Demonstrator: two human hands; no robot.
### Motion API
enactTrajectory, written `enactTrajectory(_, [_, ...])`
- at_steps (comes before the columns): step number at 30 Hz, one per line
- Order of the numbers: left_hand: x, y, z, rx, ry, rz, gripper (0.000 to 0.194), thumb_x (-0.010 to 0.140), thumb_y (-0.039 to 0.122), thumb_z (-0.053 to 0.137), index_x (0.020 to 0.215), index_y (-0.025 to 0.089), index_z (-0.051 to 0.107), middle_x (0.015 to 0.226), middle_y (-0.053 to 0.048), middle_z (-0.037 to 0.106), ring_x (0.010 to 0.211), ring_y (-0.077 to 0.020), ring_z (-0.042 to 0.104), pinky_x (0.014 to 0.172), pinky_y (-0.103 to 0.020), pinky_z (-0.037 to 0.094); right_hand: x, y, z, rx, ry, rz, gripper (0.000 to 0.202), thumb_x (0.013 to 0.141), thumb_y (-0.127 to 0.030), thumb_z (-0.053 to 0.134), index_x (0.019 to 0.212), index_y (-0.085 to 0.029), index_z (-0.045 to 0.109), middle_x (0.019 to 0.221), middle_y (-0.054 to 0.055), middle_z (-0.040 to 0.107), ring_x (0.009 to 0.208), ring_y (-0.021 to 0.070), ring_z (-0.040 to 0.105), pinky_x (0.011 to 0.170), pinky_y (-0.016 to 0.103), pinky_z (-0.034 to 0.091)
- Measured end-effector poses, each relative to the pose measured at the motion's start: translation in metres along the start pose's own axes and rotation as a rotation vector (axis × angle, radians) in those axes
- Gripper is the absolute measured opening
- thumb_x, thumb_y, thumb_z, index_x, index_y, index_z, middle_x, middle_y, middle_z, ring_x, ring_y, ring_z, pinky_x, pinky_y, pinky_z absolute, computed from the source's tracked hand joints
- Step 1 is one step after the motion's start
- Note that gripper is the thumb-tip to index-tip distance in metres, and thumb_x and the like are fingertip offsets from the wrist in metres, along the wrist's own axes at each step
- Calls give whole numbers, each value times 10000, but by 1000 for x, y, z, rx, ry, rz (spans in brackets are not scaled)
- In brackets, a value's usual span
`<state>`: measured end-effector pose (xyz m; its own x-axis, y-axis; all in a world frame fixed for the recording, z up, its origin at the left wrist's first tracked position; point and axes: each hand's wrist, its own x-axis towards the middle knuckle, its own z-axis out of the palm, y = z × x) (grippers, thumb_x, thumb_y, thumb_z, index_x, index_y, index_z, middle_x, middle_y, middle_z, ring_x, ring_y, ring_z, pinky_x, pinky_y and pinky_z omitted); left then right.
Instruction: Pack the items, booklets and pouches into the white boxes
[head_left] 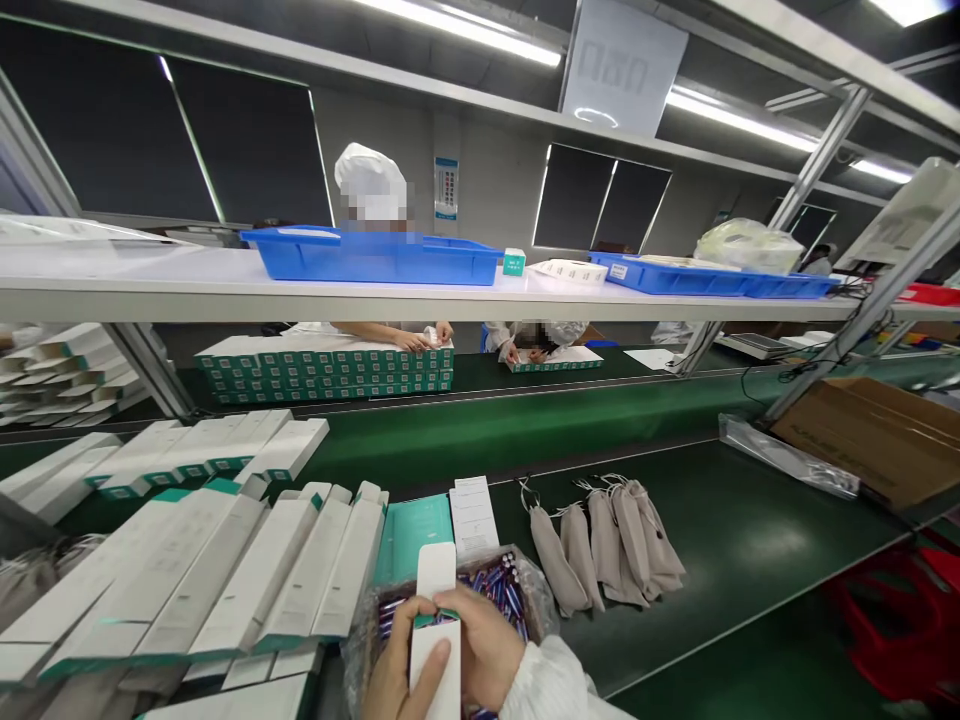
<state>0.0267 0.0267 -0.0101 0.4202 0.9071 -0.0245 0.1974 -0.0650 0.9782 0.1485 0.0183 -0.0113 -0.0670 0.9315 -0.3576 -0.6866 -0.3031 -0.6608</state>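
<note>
A narrow white box [442,690] stands upright near my body, its top flap [435,568] raised and a green inner edge showing at its mouth. My left hand [395,660] is wrapped round the box, thumb along its front face. The curled fingers of my right hand [487,640] press at the mouth from the other side; whether they also pinch something small is hidden. Beneath both hands sits a plastic-lined carton [541,590] of small shiny blue-and-red cylinders [506,590], like batteries. Behind it lie a teal box [414,535] and printed white slips [474,515].
Long white boxes [202,570] are piled at left. Several grey drawstring pouches [630,545] lie right of the carton. Overhead, a shelf [540,305] holds blue trays [375,258]. Across the bench, two people handle stacked boxes [330,365]. A cardboard box [877,435] stands far right.
</note>
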Motion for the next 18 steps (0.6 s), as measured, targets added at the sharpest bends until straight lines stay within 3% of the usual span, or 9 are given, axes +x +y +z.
enactTrajectory(3, [2,-11,2,-123,84,-56,488,702,577,610,1018,229,478,1066,-80,658,1075,-282,585,900,-343,466,-7,-10,-2,-425,46,-322,274,705,-451,676,828,-208,699,816,26,710,845,213,639,830,358,468])
enactTrajectory(6, [2,-17,5,-224,136,-127,511,659,537,670,1006,235,445,1011,-69,685,1003,-275,625,868,-356,489,-17,-22,-10,-867,-110,-548,348,841,-483,537,935,-210,731,1009,80,719,1038,235,610,955,392,420])
enactTrajectory(8, [2,-14,7,-199,120,-121,491,651,476,690,1008,225,466,1035,-79,683,1026,-283,618,901,-376,472,-22,-27,-14,-914,-149,-520,351,823,-489,570,972,-214,729,1067,89,707,1083,241,598,982,404,414])
enactTrajectory(11, [1,-3,7,-100,36,-54,450,663,358,685,1044,202,503,1111,-97,656,1078,-291,588,948,-395,433,-24,-28,-16,-807,-116,-390,397,727,-514,672,966,-201,725,1101,104,694,1077,261,606,985,423,427])
enactTrajectory(14, [-1,8,8,-54,-46,-25,423,694,285,667,1075,196,505,1096,-91,655,1032,-278,598,903,-380,442,-25,-30,-13,-750,-88,-353,398,716,-500,688,991,-213,692,1099,94,691,1063,253,612,979,421,434])
enactTrajectory(18, [-2,10,10,-80,-99,-47,445,704,294,679,1094,189,495,1029,-70,663,934,-249,610,823,-338,449,-26,-38,-12,-671,-68,-315,309,708,-492,697,848,-223,639,1012,67,710,1016,249,633,915,404,480])
